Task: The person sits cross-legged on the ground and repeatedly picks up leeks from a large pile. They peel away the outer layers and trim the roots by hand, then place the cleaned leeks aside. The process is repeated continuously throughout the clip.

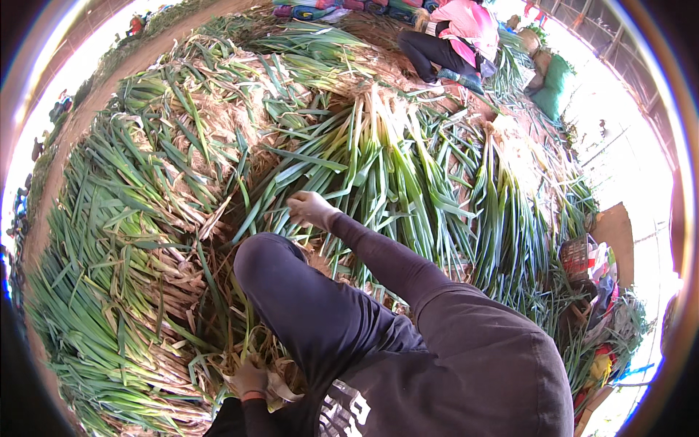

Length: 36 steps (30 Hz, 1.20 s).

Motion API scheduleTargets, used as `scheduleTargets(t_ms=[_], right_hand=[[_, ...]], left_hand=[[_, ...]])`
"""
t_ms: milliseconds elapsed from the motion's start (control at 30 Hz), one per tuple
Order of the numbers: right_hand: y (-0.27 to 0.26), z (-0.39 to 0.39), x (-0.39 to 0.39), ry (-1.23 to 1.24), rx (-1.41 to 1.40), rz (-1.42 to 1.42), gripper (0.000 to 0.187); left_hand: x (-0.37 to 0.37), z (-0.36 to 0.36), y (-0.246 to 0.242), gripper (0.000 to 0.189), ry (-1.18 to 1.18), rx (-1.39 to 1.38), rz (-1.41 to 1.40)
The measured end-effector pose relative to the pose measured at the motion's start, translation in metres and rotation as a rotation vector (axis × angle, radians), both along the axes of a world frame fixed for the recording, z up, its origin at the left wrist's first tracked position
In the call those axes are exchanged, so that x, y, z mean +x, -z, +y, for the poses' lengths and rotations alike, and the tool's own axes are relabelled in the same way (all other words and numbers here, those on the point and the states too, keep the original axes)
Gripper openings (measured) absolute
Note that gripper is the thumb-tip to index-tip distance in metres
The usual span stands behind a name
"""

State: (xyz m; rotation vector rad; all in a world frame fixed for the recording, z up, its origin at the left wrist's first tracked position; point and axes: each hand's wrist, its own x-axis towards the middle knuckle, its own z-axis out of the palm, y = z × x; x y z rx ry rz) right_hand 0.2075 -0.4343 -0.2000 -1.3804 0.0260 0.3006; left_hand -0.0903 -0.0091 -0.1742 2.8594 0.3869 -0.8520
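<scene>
My right hand (310, 209), in a pale glove, is held with curled fingers over the leaf ends of a spread pile of green onions or leeks (390, 164), just beyond my raised knee. Whether a leaf is between its fingers cannot be told. Low in the view, beside my thigh, my left hand (251, 377), also gloved and with an orange band at the wrist, is among dry husks and leaves (281, 382). Its fingers are partly hidden, so its grip is unclear. The pile beyond my knee lies with pale roots away from me and green leaves towards me.
Long-leaved stalks (93, 306) cover the ground at left, and another bunch (502, 191) lies at right. A co-worker in pink (464, 33) sits at the top. Green sacks (551, 87), a plastic basket (574, 259) and cardboard (614, 235) stand at the right. Rolled bundles (311, 12) line the far edge.
</scene>
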Motion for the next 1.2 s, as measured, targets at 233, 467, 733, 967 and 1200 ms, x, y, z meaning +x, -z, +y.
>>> scheduleTargets(t_ms=[233,467,733,967,1200], right_hand=[[-0.16,0.151,0.031,-0.121,-0.197,-0.145,0.036],[-0.172,0.321,0.038,-0.587,-0.584,-0.762,0.048],[-0.108,0.369,0.086,-0.963,-1.012,-0.308,0.055],[-0.031,0.431,0.129,-1.138,-1.45,-0.499,0.046],[0.053,0.499,0.121,-1.026,-1.352,-0.314,0.058]], left_hand=[[0.05,0.075,-0.07,0.033,0.075,-0.014,-0.484],[0.071,0.168,-0.102,0.041,0.094,-0.023,-0.639],[0.055,0.186,-0.094,0.054,-0.07,-0.181,-0.179],[0.07,0.169,-0.102,0.057,-0.036,-0.304,-0.306],[0.059,0.164,-0.096,0.054,0.043,-0.379,-0.403]])
